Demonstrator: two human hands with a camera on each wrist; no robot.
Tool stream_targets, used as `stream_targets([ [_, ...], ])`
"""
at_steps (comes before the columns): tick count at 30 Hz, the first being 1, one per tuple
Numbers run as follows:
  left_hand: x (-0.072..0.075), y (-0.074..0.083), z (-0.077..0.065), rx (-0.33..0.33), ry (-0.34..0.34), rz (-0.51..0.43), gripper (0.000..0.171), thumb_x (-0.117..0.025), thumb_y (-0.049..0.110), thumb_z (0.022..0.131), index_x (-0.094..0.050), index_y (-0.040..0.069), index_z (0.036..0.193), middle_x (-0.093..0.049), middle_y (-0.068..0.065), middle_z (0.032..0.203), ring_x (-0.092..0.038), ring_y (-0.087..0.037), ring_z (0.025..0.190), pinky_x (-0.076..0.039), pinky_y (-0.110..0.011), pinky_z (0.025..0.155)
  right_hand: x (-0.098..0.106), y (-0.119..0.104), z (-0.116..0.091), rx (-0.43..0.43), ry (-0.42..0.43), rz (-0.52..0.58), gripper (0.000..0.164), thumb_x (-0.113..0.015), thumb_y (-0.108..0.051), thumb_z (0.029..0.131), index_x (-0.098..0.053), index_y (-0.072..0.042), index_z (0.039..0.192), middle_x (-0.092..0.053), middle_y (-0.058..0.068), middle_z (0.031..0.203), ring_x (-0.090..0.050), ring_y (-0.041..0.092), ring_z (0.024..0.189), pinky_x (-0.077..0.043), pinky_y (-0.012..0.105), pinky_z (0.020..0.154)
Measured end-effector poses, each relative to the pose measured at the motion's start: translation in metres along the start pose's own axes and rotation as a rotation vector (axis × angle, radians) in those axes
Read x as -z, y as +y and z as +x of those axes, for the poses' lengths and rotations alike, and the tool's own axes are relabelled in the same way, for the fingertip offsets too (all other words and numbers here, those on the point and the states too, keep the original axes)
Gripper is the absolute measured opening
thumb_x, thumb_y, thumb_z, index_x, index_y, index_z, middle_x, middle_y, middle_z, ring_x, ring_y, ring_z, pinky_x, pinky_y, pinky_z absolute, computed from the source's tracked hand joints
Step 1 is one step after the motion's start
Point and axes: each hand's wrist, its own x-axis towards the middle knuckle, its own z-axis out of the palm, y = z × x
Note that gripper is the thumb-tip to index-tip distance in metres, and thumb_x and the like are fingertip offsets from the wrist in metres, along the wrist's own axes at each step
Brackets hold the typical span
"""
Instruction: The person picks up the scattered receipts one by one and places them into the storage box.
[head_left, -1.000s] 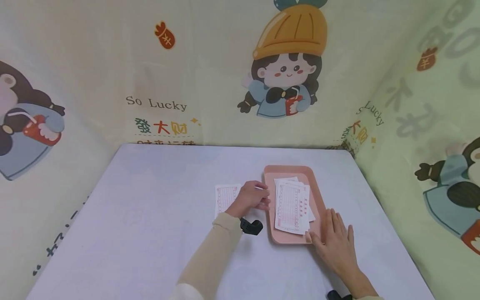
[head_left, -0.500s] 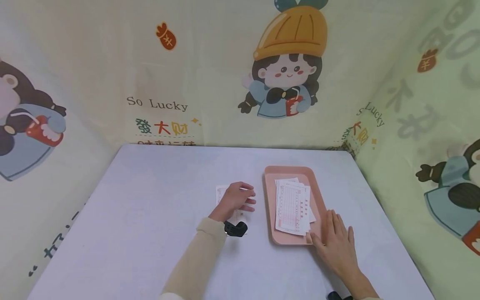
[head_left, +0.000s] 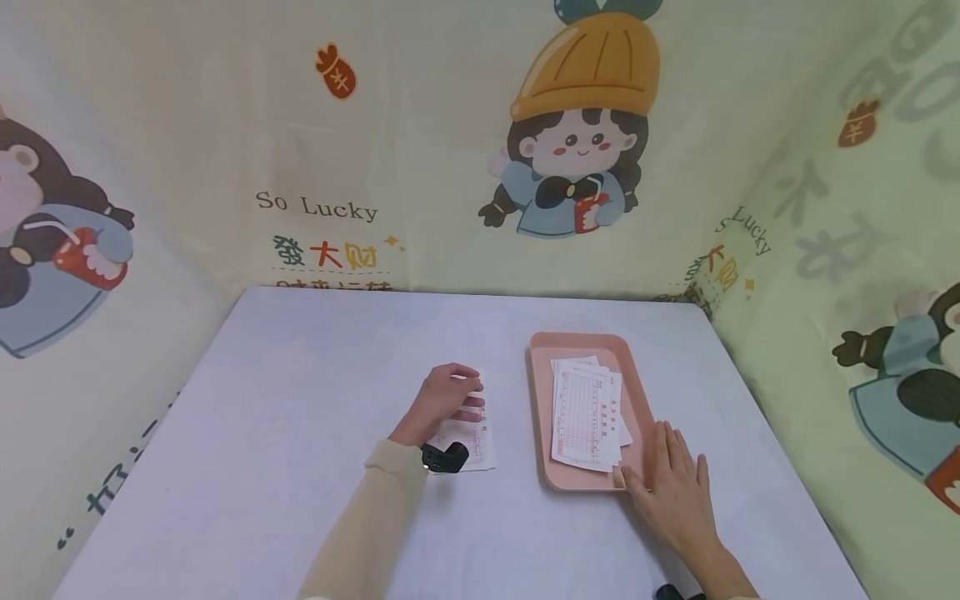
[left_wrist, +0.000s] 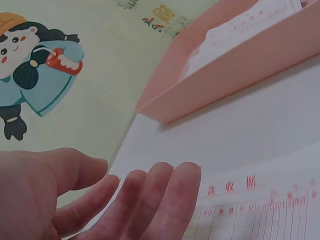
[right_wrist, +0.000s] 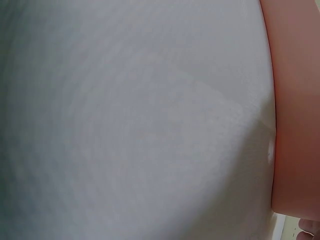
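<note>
Above a white receipt sheet (head_left: pixel 472 442) with red print, left of the tray, hovers my left hand (head_left: pixel 444 397). In the left wrist view its fingers (left_wrist: pixel 167 200) are loosely bent, with nothing between them and the thumb. Part of that printed sheet (left_wrist: pixel 255 215) shows beside the fingertips; the hand and wristband hide some of it in the head view. My right hand (head_left: pixel 678 492) rests its fairly straight fingers along the near right corner of a pink tray (head_left: pixel 636 387). Inside the tray lies an uneven pile of receipt sheets (head_left: pixel 585 417).
The white table (head_left: pixel 315 433) carries the tray on its right half. A patterned cloth backdrop (head_left: pixel 435 167) rises along the table's far edge and both sides. The right wrist view has mostly blurred white surface and the tray's pink outer wall (right_wrist: pixel 297 110).
My left hand has moved left, away from the tray's left edge to over the loose receipt sheet. The right hand, the tray and the pile in it have stayed in place.
</note>
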Motion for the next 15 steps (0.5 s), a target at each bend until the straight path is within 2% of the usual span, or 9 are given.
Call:
stream_targets([
  [15, 0.033, -0.009, -0.006, 0.042, 0.119, 0.051, 0.034, -0.06, 0.022, 0.098, -0.056, 0.009, 0.129, -0.067, -0.017, 0.118, -0.074, -0.023, 0.086, -0.062, -0.03, 0.067, 0.0, 0.0, 0.0, 0.003, -0.001, -0.004, 0.097, -0.06, -0.053, 0.091, -0.017, 0.005, 0.155, -0.029, 0.033, 0.154, -0.027, 0.052, 0.14, -0.015, 0.077, 0.11],
])
